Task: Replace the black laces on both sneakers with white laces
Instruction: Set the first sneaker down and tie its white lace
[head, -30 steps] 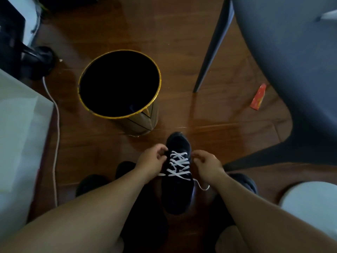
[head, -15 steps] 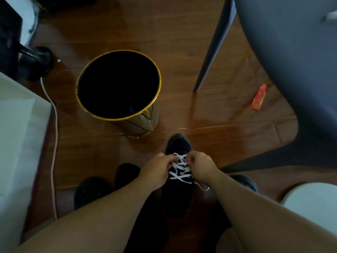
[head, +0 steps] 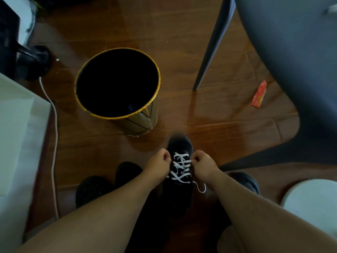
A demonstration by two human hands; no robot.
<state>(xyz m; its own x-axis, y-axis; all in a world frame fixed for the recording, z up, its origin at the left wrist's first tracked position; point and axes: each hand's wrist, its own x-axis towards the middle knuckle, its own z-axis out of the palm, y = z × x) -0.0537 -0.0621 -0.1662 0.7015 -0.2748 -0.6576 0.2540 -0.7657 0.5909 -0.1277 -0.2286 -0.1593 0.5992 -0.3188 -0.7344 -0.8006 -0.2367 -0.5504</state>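
Note:
A black sneaker stands on the wooden floor, toe pointing away from me, with a white lace crossed up its front. My left hand is curled at the left edge of the lacing and pinches the lace there. My right hand is curled at the right edge and pinches the lace on that side. A loose white lace end loops out to the sneaker's right, under my right wrist. A second black shoe lies to the left, partly hidden by my left forearm.
A black bin with a gold rim stands just beyond the sneaker on the left. A grey chair fills the right side, its leg coming down ahead. A red wrapper, a white cable and a white stool are around.
Both hands closed in over the top of the lacing, then drew apart again to its left and right edges, still gripping the lace. The sneaker has stayed in place.

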